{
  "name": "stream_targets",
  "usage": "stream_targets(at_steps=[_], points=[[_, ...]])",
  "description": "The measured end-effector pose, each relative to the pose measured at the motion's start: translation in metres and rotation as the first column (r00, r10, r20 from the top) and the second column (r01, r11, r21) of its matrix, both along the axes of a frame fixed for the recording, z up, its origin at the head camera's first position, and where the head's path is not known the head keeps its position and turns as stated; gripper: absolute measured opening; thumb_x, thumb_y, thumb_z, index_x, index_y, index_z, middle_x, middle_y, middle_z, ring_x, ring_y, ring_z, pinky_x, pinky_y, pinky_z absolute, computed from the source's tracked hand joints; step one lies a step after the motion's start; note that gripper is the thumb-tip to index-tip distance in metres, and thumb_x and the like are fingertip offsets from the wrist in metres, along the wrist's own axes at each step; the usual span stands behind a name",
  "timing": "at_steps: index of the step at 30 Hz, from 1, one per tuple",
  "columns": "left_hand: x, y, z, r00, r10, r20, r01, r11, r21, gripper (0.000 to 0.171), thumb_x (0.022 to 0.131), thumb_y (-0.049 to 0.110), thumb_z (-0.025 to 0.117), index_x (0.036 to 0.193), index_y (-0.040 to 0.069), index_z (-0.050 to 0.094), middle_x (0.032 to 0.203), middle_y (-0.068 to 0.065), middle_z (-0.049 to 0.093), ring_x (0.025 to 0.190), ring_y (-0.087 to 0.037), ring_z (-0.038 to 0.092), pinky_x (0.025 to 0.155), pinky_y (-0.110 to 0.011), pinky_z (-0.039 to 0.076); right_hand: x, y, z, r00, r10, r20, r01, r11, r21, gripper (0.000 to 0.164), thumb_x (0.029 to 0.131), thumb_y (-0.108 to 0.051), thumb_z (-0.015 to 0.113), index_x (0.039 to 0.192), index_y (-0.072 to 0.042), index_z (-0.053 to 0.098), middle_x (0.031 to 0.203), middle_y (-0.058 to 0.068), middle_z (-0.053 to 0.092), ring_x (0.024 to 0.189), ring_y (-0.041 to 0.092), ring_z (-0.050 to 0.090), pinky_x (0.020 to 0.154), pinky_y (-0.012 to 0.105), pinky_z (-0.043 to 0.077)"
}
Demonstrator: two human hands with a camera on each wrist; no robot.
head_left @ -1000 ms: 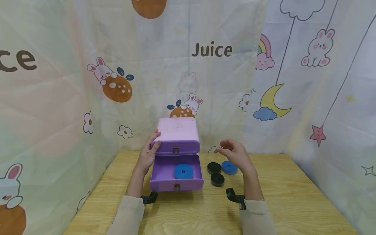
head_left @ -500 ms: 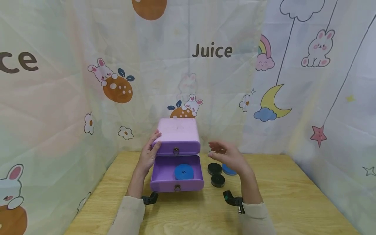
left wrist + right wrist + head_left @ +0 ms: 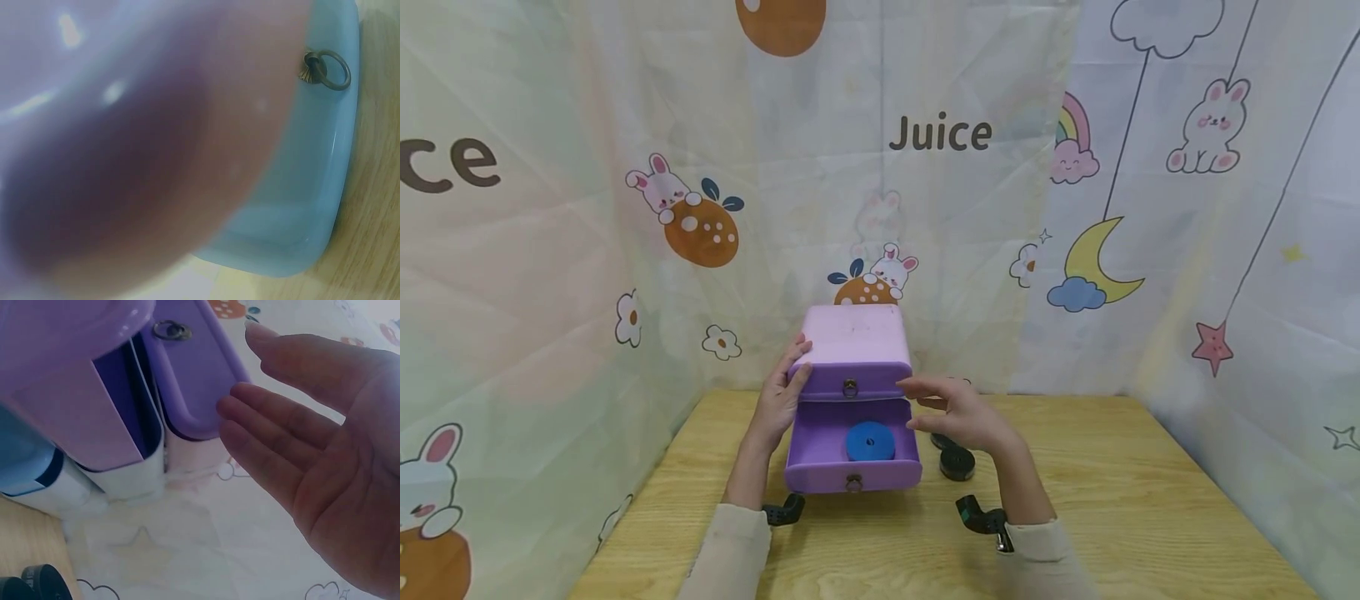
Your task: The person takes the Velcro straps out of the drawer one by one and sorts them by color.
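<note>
Right hand point(image 3: 966, 414) nearer cabinet point(image 3: 853, 333), fingers relaxed; left hand point(image 3: 777, 402) grips it.

A pink-topped drawer unit point(image 3: 853, 329) stands on the table point(image 3: 850, 558). Its purple top drawer point(image 3: 876, 382) is closed, and its blue bottom drawer point(image 3: 306, 187) sits lowest. Between them, the purple middle drawer point(image 3: 820, 479) is pulled out, a flat blue disc point(image 3: 861, 445) lying inside.

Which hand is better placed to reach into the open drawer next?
Probably the right hand: it holds nothing, and its fingers point toward the right side of the open drawer, near the blue roll inside. The left hand is occupied, holding the drawer cabinet on its left side.
</note>
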State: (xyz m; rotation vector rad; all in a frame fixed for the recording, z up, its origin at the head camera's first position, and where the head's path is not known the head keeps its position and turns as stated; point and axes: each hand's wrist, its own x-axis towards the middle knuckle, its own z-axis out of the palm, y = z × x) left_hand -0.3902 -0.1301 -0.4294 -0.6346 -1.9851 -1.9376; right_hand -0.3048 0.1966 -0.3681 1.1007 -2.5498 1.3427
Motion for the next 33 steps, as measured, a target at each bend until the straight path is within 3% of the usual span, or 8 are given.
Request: stream_targets(at_steps=[6,11,16,24,33], points=[[0.0,0.001,-0.002,1.0,-0.002,-0.006,0.002,1.0,0.006,0.045,0.108,0.034,0.058,0.151,0.022,0.054,0.171,0.012,0.028,0.161,-0.018,0.017,0.13,-0.049,0.016,-0.001,-0.011,-0.006,1.0,0.019,0.007,-0.02,0.999,0.039,0.052,0.094,-0.007,0.076,0.142,-0.001,0.06,0.145,0.018,0.062,0.136,0.036,0.059,0.113,0.057,0.046],[0.0,0.0,-0.001,1.0,0.003,-0.008,-0.002,1.0,0.003,0.044,0.108,0.032,0.057,0.151,0.02,0.053,0.171,0.01,0.028,0.161,-0.019,0.017,0.13,-0.05,0.015,-0.004,-0.019,-0.011,0.999,0.029,0.018,-0.03,0.998,0.057,0.049,0.094,-0.01,0.077,0.141,-0.009,0.063,0.143,0.014,0.064,0.133,0.034,0.06,0.113,0.059,0.046],[0.001,0.0,0.0,1.0,0.005,-0.005,-0.005,1.0,0.001,0.045,0.108,0.032,0.057,0.151,0.02,0.053,0.171,0.01,0.028,0.161,-0.02,0.017,0.13,-0.051,0.016,-0.008,-0.028,-0.017,0.999,0.028,-0.02,-0.026,0.993,0.115,0.047,0.094,-0.014,0.079,0.139,-0.012,0.065,0.14,0.015,0.067,0.131,0.032,0.063,0.109,0.058,0.049],[-0.001,-0.001,-0.002,1.0,0.002,-0.004,-0.002,1.0,-0.007,0.045,0.108,0.034,0.057,0.151,0.023,0.053,0.171,0.012,0.029,0.161,-0.019,0.017,0.13,-0.051,0.016,-0.014,-0.042,-0.028,0.999,0.004,-0.052,0.007,0.98,0.201,0.044,0.093,-0.015,0.08,0.135,-0.01,0.068,0.135,0.009,0.07,0.123,0.026,0.066,0.104,0.051,0.054],[0.0,0.0,0.0,1.0,-0.002,0.007,0.002,1.0,0.003,0.046,0.108,0.031,0.057,0.152,0.02,0.052,0.171,0.01,0.027,0.161,-0.019,0.017,0.13,-0.05,0.016,-0.021,-0.054,-0.039,0.999,-0.035,-0.032,0.043,0.961,0.274,0.03,0.09,-0.019,0.083,0.116,-0.008,0.072,0.116,0.001,0.072,0.105,0.019,0.065,0.092,0.038,0.056]])
